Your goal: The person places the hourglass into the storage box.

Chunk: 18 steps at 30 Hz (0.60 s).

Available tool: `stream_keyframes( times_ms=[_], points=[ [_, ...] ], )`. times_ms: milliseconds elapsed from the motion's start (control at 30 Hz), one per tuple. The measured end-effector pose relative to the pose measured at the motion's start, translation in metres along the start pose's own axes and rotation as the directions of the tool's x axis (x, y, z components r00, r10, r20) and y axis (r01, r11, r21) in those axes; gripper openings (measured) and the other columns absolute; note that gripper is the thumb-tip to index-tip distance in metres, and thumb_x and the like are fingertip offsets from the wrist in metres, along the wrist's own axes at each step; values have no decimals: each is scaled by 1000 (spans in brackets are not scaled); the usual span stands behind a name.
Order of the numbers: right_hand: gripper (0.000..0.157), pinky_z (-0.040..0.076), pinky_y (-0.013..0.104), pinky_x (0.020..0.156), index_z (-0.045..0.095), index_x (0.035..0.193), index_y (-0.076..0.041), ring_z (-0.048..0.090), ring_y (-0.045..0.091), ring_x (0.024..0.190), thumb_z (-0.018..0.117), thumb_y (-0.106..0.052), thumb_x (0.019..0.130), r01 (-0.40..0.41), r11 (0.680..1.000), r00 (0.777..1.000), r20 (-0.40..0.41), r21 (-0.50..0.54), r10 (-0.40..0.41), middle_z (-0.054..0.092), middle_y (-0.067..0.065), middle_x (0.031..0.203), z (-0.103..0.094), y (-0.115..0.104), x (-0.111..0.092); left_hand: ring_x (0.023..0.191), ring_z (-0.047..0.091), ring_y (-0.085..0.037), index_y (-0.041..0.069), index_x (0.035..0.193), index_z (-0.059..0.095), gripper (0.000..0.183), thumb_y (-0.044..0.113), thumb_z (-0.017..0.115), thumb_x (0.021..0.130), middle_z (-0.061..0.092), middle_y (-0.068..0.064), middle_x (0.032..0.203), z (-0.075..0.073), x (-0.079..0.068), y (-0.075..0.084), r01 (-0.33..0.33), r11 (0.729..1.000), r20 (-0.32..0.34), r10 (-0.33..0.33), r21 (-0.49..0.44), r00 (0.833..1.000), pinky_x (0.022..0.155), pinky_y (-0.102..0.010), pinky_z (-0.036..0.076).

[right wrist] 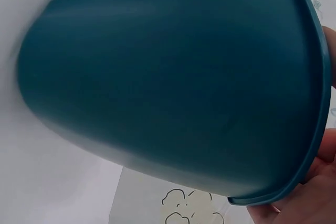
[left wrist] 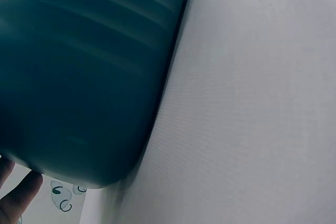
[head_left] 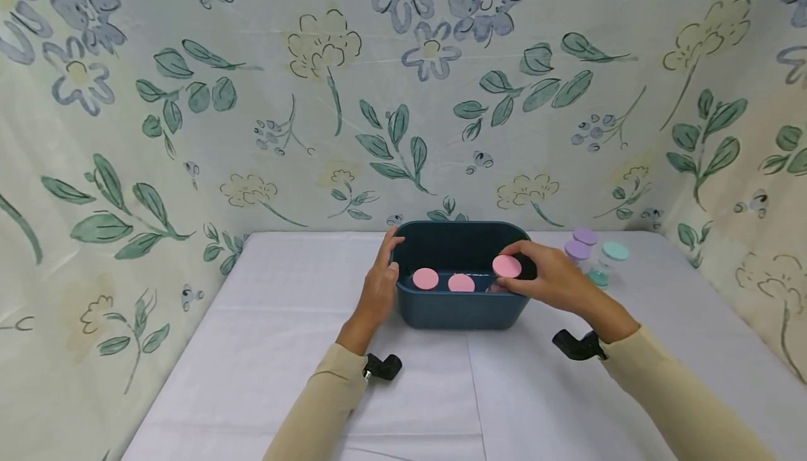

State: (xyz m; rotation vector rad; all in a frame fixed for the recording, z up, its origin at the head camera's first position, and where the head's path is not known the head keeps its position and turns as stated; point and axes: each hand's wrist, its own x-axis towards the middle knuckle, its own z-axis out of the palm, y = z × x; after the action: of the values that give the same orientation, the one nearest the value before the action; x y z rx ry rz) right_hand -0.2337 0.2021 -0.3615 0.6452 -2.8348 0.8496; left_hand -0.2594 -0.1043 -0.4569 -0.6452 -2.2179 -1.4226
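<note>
A dark teal bin stands on the white-covered table. In the head view, two pink-lidded containers, one at the left and one in the middle, sit inside it. My right hand reaches over the bin's right rim and pinches a third pink-lidded jar between thumb and fingers. My left hand rests against the bin's left side, fingers fairly straight and thumb by the rim. In the left wrist view, fingertips touch the bin's far side. The bin wall hides the jar in the right wrist view.
Right of the bin stand two purple-lidded jars, the nearer and the farther, beside a clear jar with a teal lid. A floral curtain hangs behind the table.
</note>
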Motion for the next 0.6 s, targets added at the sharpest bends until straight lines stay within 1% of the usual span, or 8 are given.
stream_keyframes(
  times_ms=[67,133,267,400,567,600],
  points=[
    [46,49,47,84,61,116,-9,55,25,98,78,-31,80,-8,1000,1000,19,6,8,64,7,109,0,0,1,146,17,-19,15,150,28,55,29,25,97,14,7,161,0,0,0,1,1000,1,-1,1,1000,111,-59,22],
    [46,49,48,84,61,115,-8,54,25,98,78,-33,80,-9,1000,999,32,11,8,64,7,109,0,1,1,146,17,-19,14,150,28,55,30,25,98,13,9,160,0,0,0,4,1000,2,-4,3,1000,111,-58,22],
    [47,49,47,84,62,114,-7,54,26,98,78,-34,79,-1,1000,998,60,4,0,64,8,109,-2,4,4,146,17,-19,14,148,31,54,30,26,98,13,10,160,1,0,1,5,1000,0,-5,9,1000,111,-58,22],
    [45,50,44,82,63,113,-8,54,26,98,79,-33,78,1,1000,994,108,1,-1,63,9,110,-5,6,7,146,16,-19,14,148,31,54,30,27,97,13,10,160,2,0,0,10,1000,-3,-10,13,1000,111,-59,21],
    [42,50,49,86,63,113,-8,53,29,103,78,-29,80,-12,1000,988,154,15,10,62,10,113,-5,5,11,146,15,-17,16,150,29,54,30,26,97,12,13,160,1,0,2,29,1000,3,-29,10,1000,110,-60,22],
    [42,50,50,87,62,114,-8,53,29,104,78,-29,80,-15,1000,987,158,17,12,62,10,114,-5,5,11,146,15,-17,16,150,29,54,30,26,97,12,10,161,0,0,2,31,1000,4,-31,8,1000,110,-60,22]
  ],
)
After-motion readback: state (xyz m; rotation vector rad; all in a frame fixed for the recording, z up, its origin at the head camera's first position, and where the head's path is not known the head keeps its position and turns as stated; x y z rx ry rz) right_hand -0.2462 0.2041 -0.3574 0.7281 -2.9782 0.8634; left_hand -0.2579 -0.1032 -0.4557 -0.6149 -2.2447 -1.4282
